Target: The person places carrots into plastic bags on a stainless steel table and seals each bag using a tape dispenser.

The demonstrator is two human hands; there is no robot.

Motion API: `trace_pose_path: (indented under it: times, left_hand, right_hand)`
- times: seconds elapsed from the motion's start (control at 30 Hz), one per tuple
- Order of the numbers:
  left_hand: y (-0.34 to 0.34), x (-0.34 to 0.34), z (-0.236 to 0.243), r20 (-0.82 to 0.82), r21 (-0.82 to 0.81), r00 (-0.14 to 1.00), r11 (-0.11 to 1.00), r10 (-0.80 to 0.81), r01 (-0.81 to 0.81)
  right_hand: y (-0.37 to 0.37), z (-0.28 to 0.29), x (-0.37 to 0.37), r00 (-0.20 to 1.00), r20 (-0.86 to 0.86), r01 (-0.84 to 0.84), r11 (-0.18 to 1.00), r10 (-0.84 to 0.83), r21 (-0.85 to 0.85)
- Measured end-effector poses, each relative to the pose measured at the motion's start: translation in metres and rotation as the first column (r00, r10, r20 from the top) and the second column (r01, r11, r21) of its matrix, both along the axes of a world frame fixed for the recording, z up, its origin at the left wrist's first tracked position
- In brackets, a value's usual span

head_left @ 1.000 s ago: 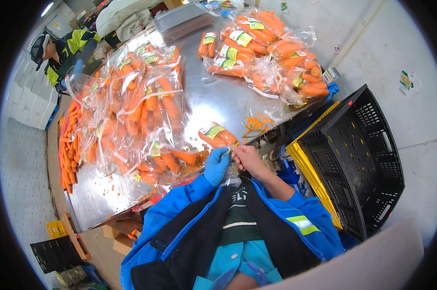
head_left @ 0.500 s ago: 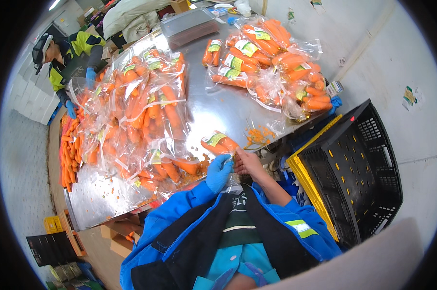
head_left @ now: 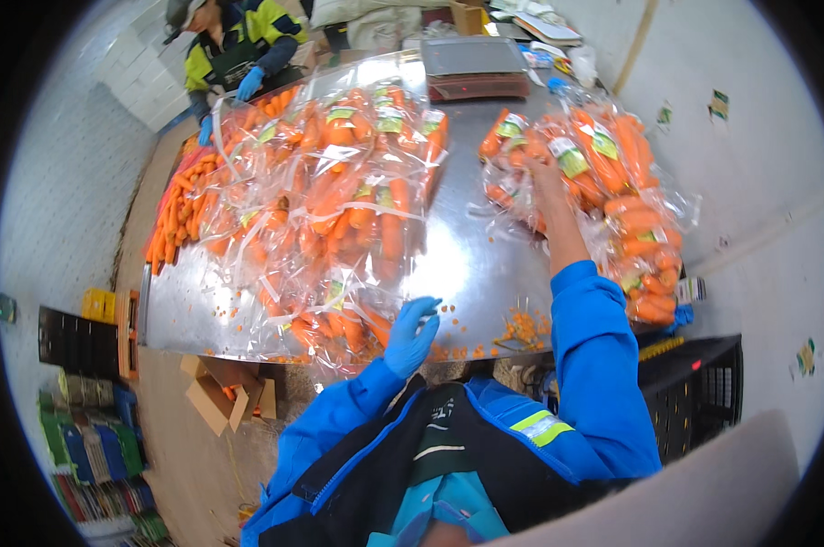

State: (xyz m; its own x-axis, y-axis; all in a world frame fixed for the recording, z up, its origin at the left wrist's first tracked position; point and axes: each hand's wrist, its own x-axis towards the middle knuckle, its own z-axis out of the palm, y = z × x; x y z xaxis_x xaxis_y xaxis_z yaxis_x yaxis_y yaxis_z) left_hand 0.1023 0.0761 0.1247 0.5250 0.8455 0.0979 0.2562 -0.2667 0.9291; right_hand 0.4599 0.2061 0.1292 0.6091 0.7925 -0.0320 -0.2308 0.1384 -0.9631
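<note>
My right hand (head_left: 541, 171), bare, reaches out to the right-hand pile and is closed on a clear bag of carrots (head_left: 514, 162) at the pile's left side. Its fingertips are partly hidden among the plastic. My left hand (head_left: 412, 339), in a blue glove, hovers over the table's near edge with its fingers apart and nothing in them. Just left of it lie several more bagged carrots (head_left: 344, 321), part of a large heap of clear bags (head_left: 325, 196). Green-and-white labels show on many bags.
On the metal table (head_left: 448, 228) lie carrot scraps (head_left: 523, 330). A flat grey-lidded box (head_left: 474, 68) stands at the back. Far left, a co-worker in blue gloves (head_left: 248, 84) stands by loose carrots (head_left: 186, 205). Black crates (head_left: 695, 392) stand at right, a cardboard box (head_left: 222, 392) below the table.
My right hand has moved from the near edge to the far right pile with the bag of carrots. My left hand has let go of it. The view has shifted.
</note>
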Motion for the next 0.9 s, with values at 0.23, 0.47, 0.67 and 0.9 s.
trace_pose_path:
  times: [0.23,0.47,0.67,0.9]
  left_hand:
    - [-0.027,-0.024,-0.038,0.098,-0.365,0.988,0.928,0.115,-0.072]
    - [0.011,-0.023,-0.027,0.291,-0.725,0.941,0.682,0.171,0.1]
    - [0.083,0.014,0.003,0.577,-0.81,0.701,0.403,0.418,0.426]
    - [0.144,0.046,0.019,0.97,-0.232,0.214,0.678,0.113,0.697]
  right_hand:
    - [0.078,-0.019,-0.114,0.911,0.411,0.014,0.994,0.03,-0.105]
    - [0.083,0.002,-0.186,0.847,-0.025,-0.531,0.846,0.53,-0.049]
    - [0.0,0.043,-0.193,0.839,-0.207,-0.506,0.861,0.504,0.046]
    - [-0.104,0.089,-0.191,0.749,-0.077,-0.662,0.744,0.658,-0.094]
